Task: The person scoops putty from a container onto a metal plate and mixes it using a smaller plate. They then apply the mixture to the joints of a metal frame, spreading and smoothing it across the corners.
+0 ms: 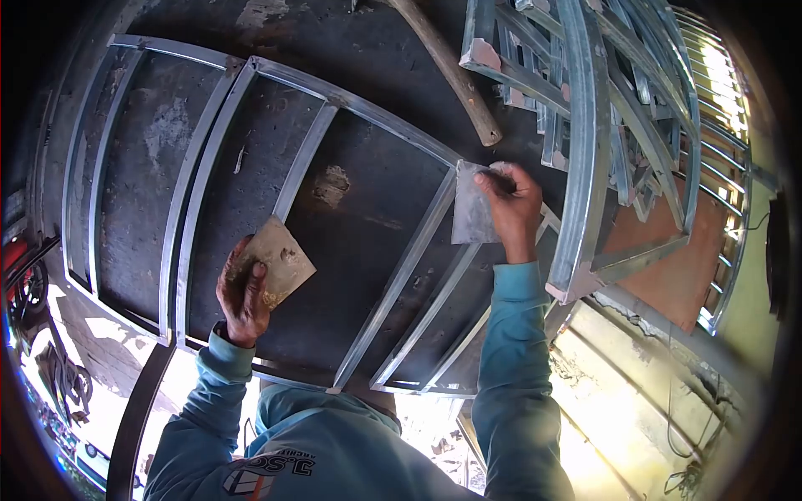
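My left hand (244, 288) grips a thin beige square plate (280, 259), its face smeared and with a small dark lump near the middle. It is held over the lower end of a frame's cross bar. In my right hand (514, 204) is a thin grey rectangular plate (473, 213), pinched by its upper edge between thumb and fingers. That plate overlaps the top right corner of a galvanized metal frame (376, 117) in this view. The frame lies flat on a dark worktop (368, 192), with another metal frame (98, 179) beside it on the left.
Stacked metal frames (576, 167), some with pinkish filler at the joints, rise at the right. A wooden handle (451, 79) lies at the back of the worktop. Further right are a brown board (693, 242) and a yellow wall (756, 275). A third frame (434, 317) lies near my right forearm.
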Available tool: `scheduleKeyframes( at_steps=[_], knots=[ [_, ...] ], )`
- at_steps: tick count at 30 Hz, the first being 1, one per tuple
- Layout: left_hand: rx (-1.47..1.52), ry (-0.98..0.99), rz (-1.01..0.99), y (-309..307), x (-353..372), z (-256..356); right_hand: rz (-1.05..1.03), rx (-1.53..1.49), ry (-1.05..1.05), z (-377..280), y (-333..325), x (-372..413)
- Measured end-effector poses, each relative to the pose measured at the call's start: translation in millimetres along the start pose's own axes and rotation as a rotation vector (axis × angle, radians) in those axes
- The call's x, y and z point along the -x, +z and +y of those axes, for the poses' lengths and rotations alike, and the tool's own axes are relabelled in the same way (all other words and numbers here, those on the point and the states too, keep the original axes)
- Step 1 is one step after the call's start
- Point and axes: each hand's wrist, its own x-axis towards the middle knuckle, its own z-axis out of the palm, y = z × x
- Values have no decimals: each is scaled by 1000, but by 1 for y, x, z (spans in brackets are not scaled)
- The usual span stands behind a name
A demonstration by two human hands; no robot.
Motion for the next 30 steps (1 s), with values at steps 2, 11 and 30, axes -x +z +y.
scheduleKeyframes(
  at_steps=[2, 11, 30],
  knots=[
    [42, -22, 30, 0, 2, -1, 57, 108, -30, -1, -4, -2],
    [40, -7, 31, 1, 4, -2, 58, 38, 24, -21, 7, 2],
    [179, -101, -54, 10, -1, 23, -91, -203, 101, -28, -38, 48]
  ],
)
